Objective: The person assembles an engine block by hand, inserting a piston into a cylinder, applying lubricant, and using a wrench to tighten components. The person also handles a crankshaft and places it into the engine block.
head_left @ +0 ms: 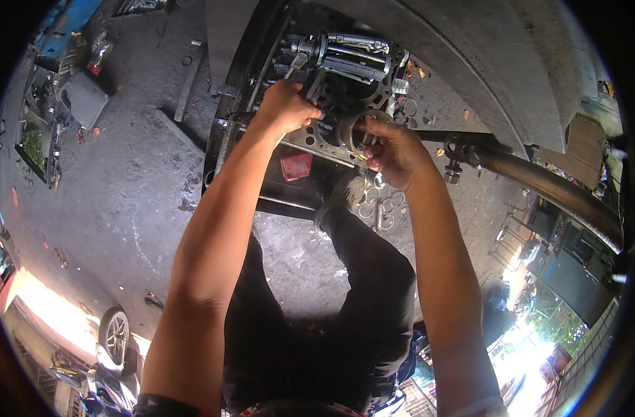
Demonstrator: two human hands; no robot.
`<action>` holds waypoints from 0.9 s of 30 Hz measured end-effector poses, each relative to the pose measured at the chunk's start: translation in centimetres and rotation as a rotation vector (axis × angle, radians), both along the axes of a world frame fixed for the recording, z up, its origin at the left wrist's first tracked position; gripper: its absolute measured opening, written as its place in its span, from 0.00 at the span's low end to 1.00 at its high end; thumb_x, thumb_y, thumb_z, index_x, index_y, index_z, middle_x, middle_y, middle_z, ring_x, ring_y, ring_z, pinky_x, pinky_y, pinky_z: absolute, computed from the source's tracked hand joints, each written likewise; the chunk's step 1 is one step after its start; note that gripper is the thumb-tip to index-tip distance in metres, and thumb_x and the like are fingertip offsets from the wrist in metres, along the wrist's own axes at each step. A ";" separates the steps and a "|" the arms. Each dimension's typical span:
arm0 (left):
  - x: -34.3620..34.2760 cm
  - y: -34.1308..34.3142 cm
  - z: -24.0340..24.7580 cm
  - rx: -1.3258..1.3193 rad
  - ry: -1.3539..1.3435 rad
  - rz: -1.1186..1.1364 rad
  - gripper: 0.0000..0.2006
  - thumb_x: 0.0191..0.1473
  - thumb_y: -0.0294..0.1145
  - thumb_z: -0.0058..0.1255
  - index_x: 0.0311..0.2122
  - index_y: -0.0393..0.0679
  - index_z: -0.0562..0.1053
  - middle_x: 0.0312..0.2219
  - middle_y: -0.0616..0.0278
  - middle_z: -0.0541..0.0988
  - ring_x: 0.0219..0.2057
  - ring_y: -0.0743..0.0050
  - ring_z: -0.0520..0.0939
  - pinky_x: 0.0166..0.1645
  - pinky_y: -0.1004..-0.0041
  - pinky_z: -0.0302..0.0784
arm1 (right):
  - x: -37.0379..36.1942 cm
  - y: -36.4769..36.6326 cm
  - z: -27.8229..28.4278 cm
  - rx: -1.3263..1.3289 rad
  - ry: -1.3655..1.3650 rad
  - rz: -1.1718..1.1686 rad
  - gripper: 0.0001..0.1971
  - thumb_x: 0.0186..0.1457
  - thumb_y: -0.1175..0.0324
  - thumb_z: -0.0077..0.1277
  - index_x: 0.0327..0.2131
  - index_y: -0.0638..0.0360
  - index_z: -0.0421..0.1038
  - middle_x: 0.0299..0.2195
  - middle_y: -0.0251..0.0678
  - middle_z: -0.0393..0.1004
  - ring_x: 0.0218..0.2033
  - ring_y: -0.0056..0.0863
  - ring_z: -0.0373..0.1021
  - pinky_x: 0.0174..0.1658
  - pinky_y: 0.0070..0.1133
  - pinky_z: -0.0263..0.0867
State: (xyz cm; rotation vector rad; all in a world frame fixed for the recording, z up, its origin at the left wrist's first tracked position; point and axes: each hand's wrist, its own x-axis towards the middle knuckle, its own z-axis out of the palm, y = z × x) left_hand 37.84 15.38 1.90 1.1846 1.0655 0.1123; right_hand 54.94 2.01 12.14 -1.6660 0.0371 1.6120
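My right hand (399,153) is closed on the rim of a round metal ring (348,133), thumb on top and fingers curled underneath. The ring is tilted over a dark metal plate with round holes (316,142). Just left of it, my left hand (284,110) has its fingertips pinched together above the same plate; whatever they hold is hidden. Beyond the left knuckles, a metal tool with a forked head (298,61) lies beside a cluster of shiny cylindrical metal parts (355,55).
A red block (296,167) lies in the dark metal frame (286,203) under my forearms. Several metal rings (385,208) rest on the ground by my shoe (345,196). A rusty pipe (547,182) runs off to the right, and a large curved metal sheet (498,62) stands at the far right.
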 end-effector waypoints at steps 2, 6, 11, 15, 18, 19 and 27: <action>0.3 0.1 -0.7 0.101 0.063 -0.062 0.10 0.40 0.27 0.66 0.30 0.37 0.79 0.25 0.54 0.83 0.24 0.68 0.84 0.29 0.72 0.79 | -0.8 0.0 0.0 0.001 -0.009 -0.018 0.14 0.58 0.59 0.60 0.44 0.52 0.73 0.40 0.29 0.75 0.23 0.19 0.66 0.25 0.18 0.60; 0.9 0.1 -1.3 0.298 0.155 -0.158 0.14 0.34 0.33 0.64 0.30 0.39 0.81 0.27 0.48 0.83 0.32 0.53 0.86 0.40 0.65 0.82 | -1.9 0.8 -0.3 -0.007 -0.022 -0.020 0.12 0.60 0.60 0.57 0.42 0.55 0.72 0.35 0.31 0.75 0.21 0.22 0.68 0.22 0.19 0.62; 1.5 0.4 -0.1 0.263 0.192 -0.221 0.08 0.43 0.22 0.64 0.30 0.33 0.78 0.17 0.58 0.78 0.15 0.77 0.77 0.18 0.74 0.70 | -1.8 2.3 -1.1 -0.017 -0.021 -0.013 0.13 0.59 0.60 0.58 0.42 0.56 0.72 0.37 0.32 0.73 0.24 0.24 0.69 0.25 0.21 0.62; 1.7 0.8 0.4 0.272 0.247 -0.242 0.08 0.42 0.21 0.63 0.30 0.33 0.78 0.16 0.58 0.78 0.15 0.76 0.76 0.18 0.74 0.70 | -1.7 2.5 -1.4 0.037 0.028 -0.024 0.13 0.60 0.60 0.58 0.42 0.56 0.72 0.36 0.32 0.73 0.24 0.24 0.68 0.25 0.20 0.62; 1.6 1.1 0.0 0.241 0.264 -0.211 0.13 0.33 0.31 0.61 0.30 0.39 0.82 0.28 0.46 0.83 0.36 0.52 0.86 0.42 0.65 0.82 | -1.8 2.6 -1.9 0.034 0.020 -0.032 0.12 0.60 0.60 0.57 0.42 0.56 0.72 0.36 0.33 0.73 0.24 0.24 0.68 0.25 0.20 0.62; 1.6 1.1 -0.1 0.232 0.263 -0.204 0.13 0.32 0.31 0.62 0.30 0.39 0.82 0.27 0.46 0.83 0.36 0.52 0.86 0.42 0.65 0.82 | -1.9 2.6 -2.1 0.029 0.014 -0.025 0.12 0.60 0.60 0.56 0.42 0.56 0.72 0.36 0.33 0.73 0.24 0.24 0.68 0.25 0.20 0.62; 1.5 1.0 -0.2 0.187 0.217 -0.177 0.08 0.42 0.21 0.62 0.31 0.32 0.78 0.17 0.59 0.78 0.16 0.77 0.77 0.19 0.74 0.71 | -2.0 2.8 -5.1 0.014 0.031 -0.026 0.11 0.62 0.62 0.52 0.43 0.56 0.72 0.34 0.32 0.73 0.24 0.25 0.67 0.25 0.21 0.62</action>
